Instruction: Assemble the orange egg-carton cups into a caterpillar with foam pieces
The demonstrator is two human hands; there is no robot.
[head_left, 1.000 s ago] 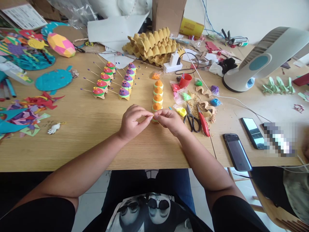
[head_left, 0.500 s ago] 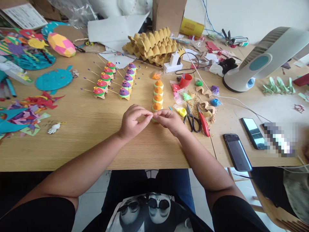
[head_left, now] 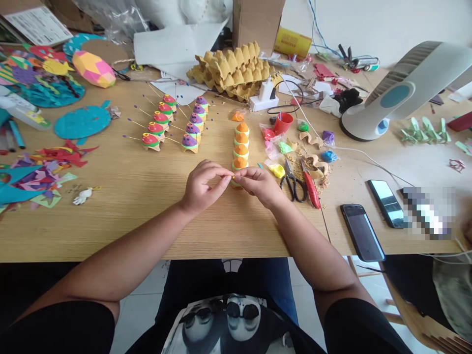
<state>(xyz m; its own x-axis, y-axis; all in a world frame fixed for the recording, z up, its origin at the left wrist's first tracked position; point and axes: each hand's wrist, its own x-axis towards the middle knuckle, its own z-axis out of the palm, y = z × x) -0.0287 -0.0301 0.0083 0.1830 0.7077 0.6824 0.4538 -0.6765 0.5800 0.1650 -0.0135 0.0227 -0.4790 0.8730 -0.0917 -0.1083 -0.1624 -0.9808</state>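
Note:
My left hand (head_left: 202, 187) and my right hand (head_left: 261, 186) meet fingertip to fingertip over the front of the table. Thumbs and forefingers pinch a tiny orange-yellow bit of clay (head_left: 233, 176); most of it is hidden by the fingers. Just behind them stands a row of egg-carton cups (head_left: 242, 150) covered in orange and pale green clay, its near end partly hidden by my hands. Further left stand two finished-looking carton caterpillars, one red and green (head_left: 156, 129), one purple and green (head_left: 193, 129), with thin sticks poking out.
Right of my hands lie black scissors (head_left: 294, 183), a red cutter (head_left: 311, 189), yellow clay (head_left: 276, 170) and a red cup (head_left: 283, 122). Stacked egg cartons (head_left: 232, 69) sit behind. A white fan (head_left: 396, 93) and phones (head_left: 363, 231) are at right; paper crafts (head_left: 83, 122) at left.
Both hands stay in nearly the same place. The orange-yellow bit between the fingertips shows more clearly now, as the fingers have shifted slightly.

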